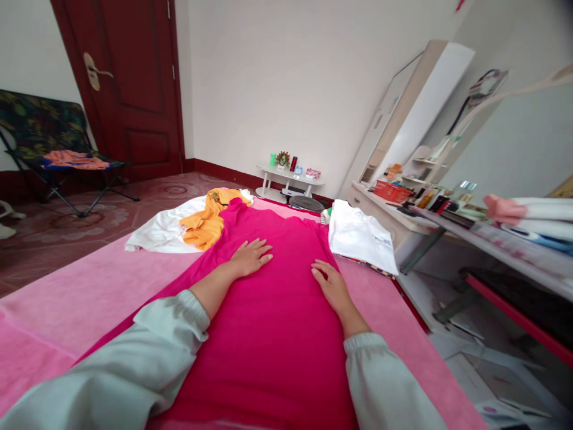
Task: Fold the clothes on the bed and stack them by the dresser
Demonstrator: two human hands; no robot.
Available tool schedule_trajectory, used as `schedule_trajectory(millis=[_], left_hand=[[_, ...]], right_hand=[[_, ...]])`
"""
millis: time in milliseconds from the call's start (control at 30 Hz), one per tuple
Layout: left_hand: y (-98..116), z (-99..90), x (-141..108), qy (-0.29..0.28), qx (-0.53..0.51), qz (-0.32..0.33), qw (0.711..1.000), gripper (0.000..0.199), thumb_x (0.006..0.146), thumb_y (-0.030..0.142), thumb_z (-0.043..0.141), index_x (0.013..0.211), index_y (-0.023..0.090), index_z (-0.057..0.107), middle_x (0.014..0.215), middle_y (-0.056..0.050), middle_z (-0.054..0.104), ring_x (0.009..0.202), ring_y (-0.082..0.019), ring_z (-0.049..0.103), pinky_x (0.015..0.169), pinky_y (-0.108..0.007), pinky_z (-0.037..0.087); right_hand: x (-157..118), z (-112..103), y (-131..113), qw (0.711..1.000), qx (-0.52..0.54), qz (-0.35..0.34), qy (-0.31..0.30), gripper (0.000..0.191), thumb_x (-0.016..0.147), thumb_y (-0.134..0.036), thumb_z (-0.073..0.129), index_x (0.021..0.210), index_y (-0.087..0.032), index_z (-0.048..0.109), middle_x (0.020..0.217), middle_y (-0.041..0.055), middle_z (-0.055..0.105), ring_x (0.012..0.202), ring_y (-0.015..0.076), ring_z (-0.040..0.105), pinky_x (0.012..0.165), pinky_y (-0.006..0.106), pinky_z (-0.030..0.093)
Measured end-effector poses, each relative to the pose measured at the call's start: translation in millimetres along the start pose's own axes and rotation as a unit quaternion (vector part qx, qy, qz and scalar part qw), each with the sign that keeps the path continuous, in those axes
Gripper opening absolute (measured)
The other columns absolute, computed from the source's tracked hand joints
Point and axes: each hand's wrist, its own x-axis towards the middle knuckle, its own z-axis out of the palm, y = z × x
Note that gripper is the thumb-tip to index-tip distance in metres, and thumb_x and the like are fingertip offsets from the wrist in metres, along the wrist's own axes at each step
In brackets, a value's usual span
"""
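A bright magenta garment (pixel 277 322) lies spread lengthwise over the pink bed cover (pixel 120 280); its exact kind is hard to make out. My left hand (pixel 250 258) rests flat on its upper left part, fingers stretched out. On the right side my right hand (pixel 330 283) touches the cloth near its edge, fingers slightly bent and apart, with nothing gripped. Beyond my left hand, an orange garment (pixel 208 221) lies loosely on a white cloth (pixel 161 226). To the right of the magenta cloth sits a folded white shirt (pixel 360 233) on top of other folded fabric.
A folding chair (pixel 49 131) with clothing on it stands at left by the dark red door (pixel 120 83). Past the bed is a small white table (pixel 289 172) holding several small items. Along the right runs a cluttered dressing table (pixel 398 209) with a red basket (pixel 391 191).
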Motion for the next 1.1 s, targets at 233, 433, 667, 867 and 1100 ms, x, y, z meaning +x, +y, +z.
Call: schedule_trajectory(millis=[233, 433, 667, 867, 1100], left_hand=[[-3, 6.2, 2, 0.024, 0.014, 0.017, 0.999, 0.06, 0.092, 0.057, 0.025, 0.142, 0.026, 0.036, 0.152, -0.006, 0.026, 0.141, -0.027, 0.019, 0.112, -0.05, 0.015], [-5, 7.4, 3, 0.03, 0.016, 0.02, 0.999, 0.06, 0.092, 0.058, 0.025, 0.142, 0.027, 0.036, 0.152, -0.005, 0.027, 0.14, -0.026, 0.02, 0.112, -0.049, 0.015], [-2, 3.4, 0, 0.023, 0.012, 0.013, 1.0, 0.061, 0.091, 0.058, 0.025, 0.142, 0.027, 0.035, 0.152, -0.005, 0.026, 0.141, -0.025, 0.019, 0.112, -0.049, 0.015], [-2, 3.1, 0, 0.018, 0.012, 0.01, 1.0, 0.06, 0.091, 0.058, 0.025, 0.143, 0.028, 0.034, 0.153, -0.004, 0.024, 0.141, -0.025, 0.018, 0.112, -0.049, 0.015], [-3, 4.3, 2, 0.014, 0.016, 0.012, 1.0, 0.06, 0.091, 0.059, 0.025, 0.142, 0.029, 0.035, 0.153, -0.004, 0.024, 0.141, -0.025, 0.017, 0.112, -0.048, 0.013]], right_hand=[[-1, -2, 1, 1.0, 0.002, -0.01, -0.017, 0.032, 0.085, -0.037, 0.052, 0.105, -0.016, 0.068, 0.123, 0.0118, 0.061, 0.116, 0.0213, 0.054, 0.104, 0.04, 0.037], [-1, -2, 7, 0.999, 0.01, -0.019, -0.027, 0.031, 0.083, -0.034, 0.055, 0.107, -0.018, 0.066, 0.126, 0.0109, 0.059, 0.117, 0.022, 0.053, 0.105, 0.042, 0.037], [-1, -2, 10, 0.999, 0.018, -0.018, -0.031, 0.031, 0.082, -0.032, 0.055, 0.108, -0.019, 0.066, 0.127, 0.0102, 0.058, 0.118, 0.0219, 0.052, 0.105, 0.042, 0.036], [-1, -2, 4, 0.999, 0.031, -0.013, -0.028, 0.03, 0.08, -0.033, 0.057, 0.104, -0.019, 0.068, 0.124, 0.0103, 0.06, 0.116, 0.0222, 0.054, 0.104, 0.042, 0.037], [2, -37, 21, 0.985, -0.018, 0.078, 0.154, 0.035, 0.078, -0.038, 0.053, 0.098, -0.015, 0.069, 0.121, 0.0153, 0.059, 0.11, 0.0249, 0.057, 0.096, 0.04, 0.043]])
